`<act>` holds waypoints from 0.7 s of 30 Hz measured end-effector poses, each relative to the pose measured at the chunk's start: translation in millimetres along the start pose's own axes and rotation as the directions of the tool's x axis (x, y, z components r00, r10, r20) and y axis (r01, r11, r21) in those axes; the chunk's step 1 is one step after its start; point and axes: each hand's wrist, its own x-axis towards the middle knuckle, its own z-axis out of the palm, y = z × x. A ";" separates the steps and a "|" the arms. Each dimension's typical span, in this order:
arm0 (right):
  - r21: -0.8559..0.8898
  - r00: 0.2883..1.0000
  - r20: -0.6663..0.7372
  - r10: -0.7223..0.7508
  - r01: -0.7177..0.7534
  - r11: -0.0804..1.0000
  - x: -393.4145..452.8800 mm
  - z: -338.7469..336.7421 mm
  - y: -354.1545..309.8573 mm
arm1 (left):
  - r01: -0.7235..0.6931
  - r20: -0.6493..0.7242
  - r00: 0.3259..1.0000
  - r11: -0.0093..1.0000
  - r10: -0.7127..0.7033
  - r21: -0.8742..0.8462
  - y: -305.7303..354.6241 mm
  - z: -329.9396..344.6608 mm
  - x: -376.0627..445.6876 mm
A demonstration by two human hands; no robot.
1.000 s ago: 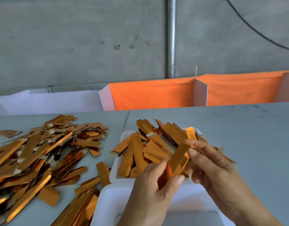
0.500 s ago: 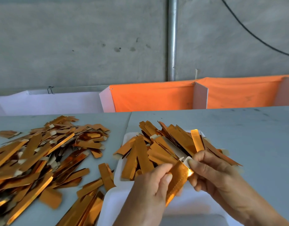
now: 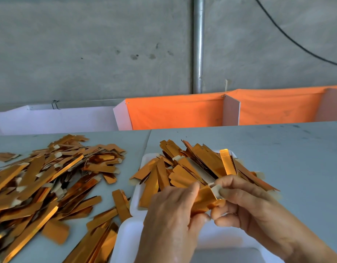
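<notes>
Nearest the camera there's a white tray [image 3: 124, 236], and right above it both hands are on one gold strip [image 3: 203, 196]. The left hand [image 3: 171, 217] has its fingers curled round the strip's near end, with the thumb up on top. The right hand [image 3: 247, 205] pinches the far end, thumb pressed on the little white tab [image 3: 214, 192] sticking out there. So the strip is up off the table, held between the two hands over the trays. Just behind sits a second tray [image 3: 145, 160] with a heap [image 3: 183, 168] of the same gold strips, plenty of them poking out over the rim. One bright one in it tilts up more than the rest. Off to the left a bigger loose pile [image 3: 46, 177] is spread flat on the grey table [image 3: 277, 149]. Past the table edge there's an orange cloth [image 3: 173, 112] hung between white boards. Behind that is the concrete wall [image 3: 88, 44], with a metal pipe [image 3: 199, 44] running straight up it and a black cable [image 3: 289, 35] sloping across.
</notes>
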 end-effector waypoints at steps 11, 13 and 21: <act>-0.051 1.000 -0.003 -0.021 0.021 0.998 -0.9 1.4 -1.6 | -0.001 0.144 0.989 0.987 0.024 -0.158 4.8 -4.8 -0.9; -0.026 1.000 0.005 0.012 -0.012 1.000 -1.3 0.4 -2.1 | 0.009 0.168 0.986 0.990 0.016 -0.142 7.8 -7.5 0.6; -0.120 0.984 0.093 0.153 -0.142 0.983 -1.5 -6.5 -0.8 | -0.178 0.156 0.976 0.972 0.154 0.153 12.9 -15.9 1.1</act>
